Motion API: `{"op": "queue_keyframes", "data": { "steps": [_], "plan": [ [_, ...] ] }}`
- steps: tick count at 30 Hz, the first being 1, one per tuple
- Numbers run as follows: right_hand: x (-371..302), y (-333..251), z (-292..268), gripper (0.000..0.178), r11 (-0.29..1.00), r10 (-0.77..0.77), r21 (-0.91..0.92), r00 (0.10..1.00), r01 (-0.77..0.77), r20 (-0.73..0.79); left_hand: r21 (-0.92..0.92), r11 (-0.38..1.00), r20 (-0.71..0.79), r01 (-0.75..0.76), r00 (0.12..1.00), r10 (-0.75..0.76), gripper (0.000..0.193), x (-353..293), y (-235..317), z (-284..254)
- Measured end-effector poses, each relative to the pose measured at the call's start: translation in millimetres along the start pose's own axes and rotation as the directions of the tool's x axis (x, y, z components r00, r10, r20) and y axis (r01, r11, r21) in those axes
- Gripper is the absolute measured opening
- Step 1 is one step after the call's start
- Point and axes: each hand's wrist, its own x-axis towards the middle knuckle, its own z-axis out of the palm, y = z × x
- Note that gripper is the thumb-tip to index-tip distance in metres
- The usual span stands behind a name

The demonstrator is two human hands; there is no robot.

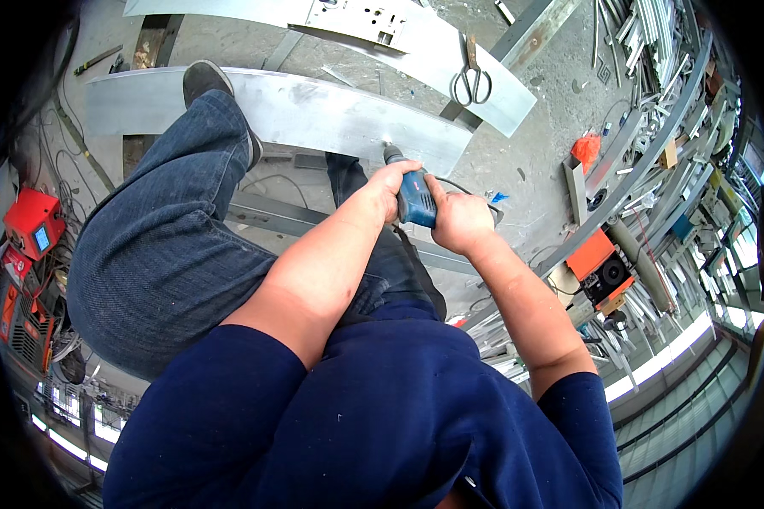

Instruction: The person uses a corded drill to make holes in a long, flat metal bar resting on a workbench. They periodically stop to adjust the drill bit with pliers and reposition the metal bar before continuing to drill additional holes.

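Observation:
A blue power drill [416, 200] is gripped between both my hands, its chuck pointing away from me at a long flat metal panel [314, 106]. The drill's front end meets the panel near its right end, by a small bright spot; whether the bit has gone in is too small to tell. My left hand [389, 182] wraps the front of the drill body from the left. My right hand [463, 219] holds it from the right, with the index finger laid along its side. My left foot, in a dark shoe [206, 81], rests on the panel.
Beyond lies a second metal panel [492, 93] with black-handled scissors [471, 75] and a slotted plate [361, 21] on it. Metal beams [272, 214] run beneath. Metal offcuts [654, 42] and an orange machine [598, 265] are on the right, a red box [34, 222] and cables on the left.

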Motion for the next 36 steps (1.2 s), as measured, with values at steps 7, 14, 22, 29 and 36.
{"op": "queue_keyframes", "data": {
  "steps": [7, 14, 22, 29, 36],
  "plan": [
    [5, 5, -16, 0.084, 0.999, -0.022, 0.032, 1.000, 0.021, 0.016, 0.009, 1.000, 0.014, 0.011, 1.000, -0.011, 0.039, -9, 5, 5],
    [3, 7, -15, 0.085, 0.999, -0.029, 0.024, 0.999, 0.029, 0.014, 0.005, 1.000, 0.073, -0.010, 0.997, 0.009, 0.038, -9, 1, 2],
    [0, -1, -1, 0.087, 0.999, -0.028, -0.034, 1.000, 0.028, 0.000, -0.060, 0.997, 0.070, -0.043, 0.996, 0.047, 0.041, 9, -11, -4],
    [2, -4, -9, 0.084, 0.997, -0.036, -0.068, 0.999, 0.036, 0.005, -0.105, 0.994, 0.096, -0.042, 0.994, 0.052, 0.036, 16, -8, -8],
    [6, 4, -11, 0.083, 0.994, -0.058, -0.091, 0.998, 0.056, -0.019, -0.130, 0.991, 0.093, -0.021, 0.995, 0.033, 0.035, 20, -5, -4]
  ]
}}
